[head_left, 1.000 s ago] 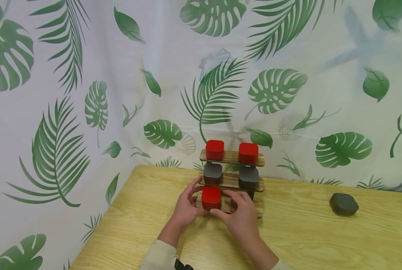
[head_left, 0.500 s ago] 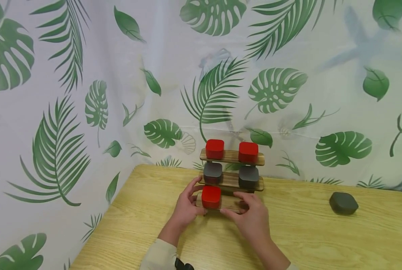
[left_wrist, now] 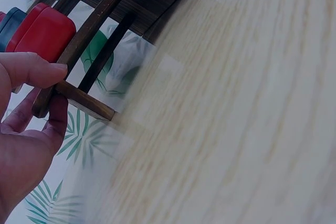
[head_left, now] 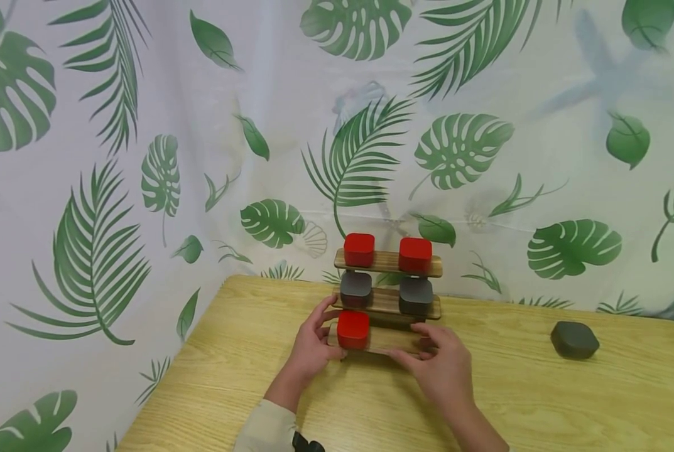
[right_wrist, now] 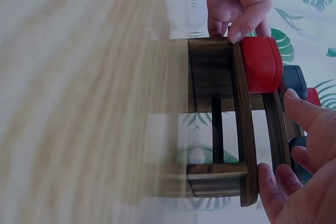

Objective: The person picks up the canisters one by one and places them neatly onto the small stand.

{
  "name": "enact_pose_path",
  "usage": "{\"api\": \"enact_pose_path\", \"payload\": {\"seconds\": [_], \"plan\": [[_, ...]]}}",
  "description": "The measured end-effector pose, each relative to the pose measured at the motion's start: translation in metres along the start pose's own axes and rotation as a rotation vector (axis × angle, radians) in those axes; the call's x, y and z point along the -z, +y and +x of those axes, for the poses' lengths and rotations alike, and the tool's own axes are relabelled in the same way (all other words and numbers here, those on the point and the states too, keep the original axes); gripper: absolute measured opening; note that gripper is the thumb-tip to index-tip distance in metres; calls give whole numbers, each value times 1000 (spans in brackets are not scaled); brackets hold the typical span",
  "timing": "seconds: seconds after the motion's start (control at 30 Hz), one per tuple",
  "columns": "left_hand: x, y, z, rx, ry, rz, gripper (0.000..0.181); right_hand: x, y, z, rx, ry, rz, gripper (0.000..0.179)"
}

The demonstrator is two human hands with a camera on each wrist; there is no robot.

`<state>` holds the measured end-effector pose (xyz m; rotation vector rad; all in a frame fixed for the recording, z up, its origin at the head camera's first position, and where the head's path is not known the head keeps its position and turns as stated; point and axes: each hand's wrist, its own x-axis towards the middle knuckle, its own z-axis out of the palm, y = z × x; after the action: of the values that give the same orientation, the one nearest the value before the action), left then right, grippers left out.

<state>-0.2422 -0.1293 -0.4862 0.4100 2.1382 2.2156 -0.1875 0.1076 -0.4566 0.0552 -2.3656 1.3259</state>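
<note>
A three-tier wooden display shelf stands on the table. A rounded red block sits at the left of its lowest tier. My left hand grips that tier's left end, thumb in front beside the red block. In the left wrist view, the left thumb lies on the wood, with fingers bent behind it. My right hand is at the right part of the lowest tier, thumb at the front edge and fingers spread apart. In the right wrist view, its fingers are close beside the shelf with nothing held.
Two dark grey blocks, left and right, sit on the middle tier. Two red blocks, left and right, sit on top. Another grey block lies on the table at right. A leaf-patterned curtain hangs behind.
My right hand has moved away from the red block, rightward along the lowest tier. The left hand stays at the shelf's left end; the blocks have not moved.
</note>
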Motion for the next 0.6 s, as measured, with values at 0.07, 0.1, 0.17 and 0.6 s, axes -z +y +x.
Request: {"api": "enact_pose_path", "payload": {"seconds": [0.07, 0.1, 0.17, 0.6], "plan": [[1, -2, 1, -1, 0, 6, 106, 2, 2, 1, -7, 1, 1, 55], [1, -2, 1, -1, 0, 6, 106, 3, 3, 1, -7, 2, 2, 55], [1, -2, 1, -1, 0, 5, 107, 5, 5, 3, -11, 6, -1, 54], [1, -1, 0, 3, 3, 7, 108, 24, 13, 7, -92, 10, 49, 53]]}}
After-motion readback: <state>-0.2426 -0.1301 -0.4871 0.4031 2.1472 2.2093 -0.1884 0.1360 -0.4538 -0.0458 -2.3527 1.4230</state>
